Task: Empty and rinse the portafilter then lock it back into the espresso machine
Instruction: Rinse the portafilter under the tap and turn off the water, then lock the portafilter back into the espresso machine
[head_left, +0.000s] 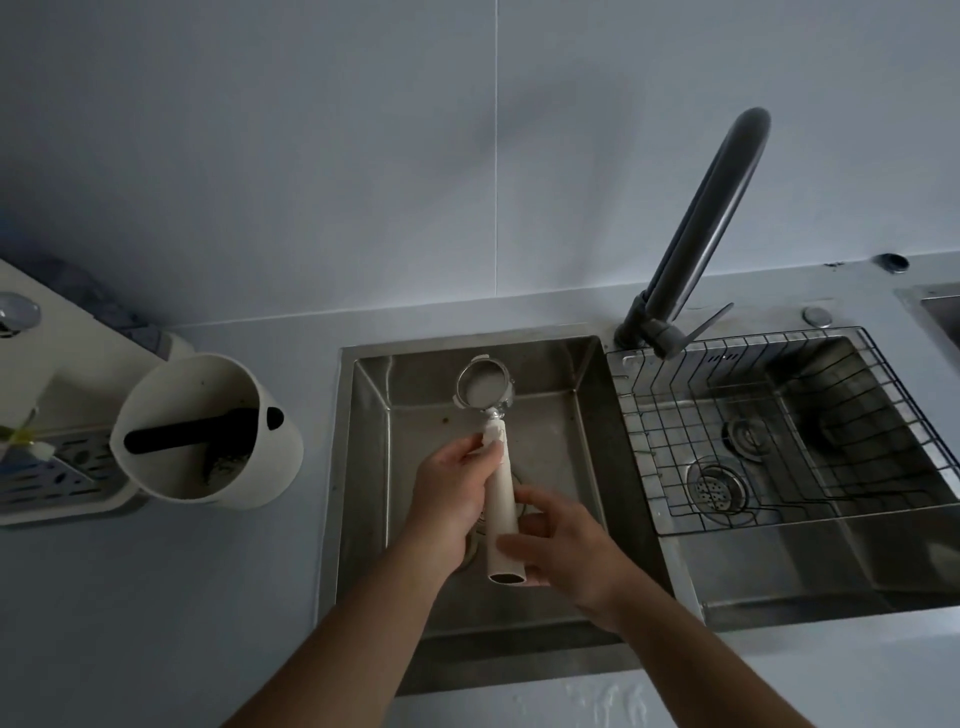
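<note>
I have the portafilter (496, 462) held over the left sink basin (587, 415), its cream handle running toward me and the metal basket end pointing at the basin's back wall, open side up. My left hand (452, 499) is wrapped around the upper part of the handle, fingertips curled onto it near the metal neck. My right hand (566, 545) sits against the lower part of the handle near its butt end, fingers loosely bent around it; I cannot tell how firmly it grips. The dark faucet (696, 228) rises from the counter's back edge between the two basins, spout swung up and to the right. A wire rack (779, 426) lies in the right basin. On the counter left of the sink stands a white knock box (208, 431) with a black bar across it.
</note>
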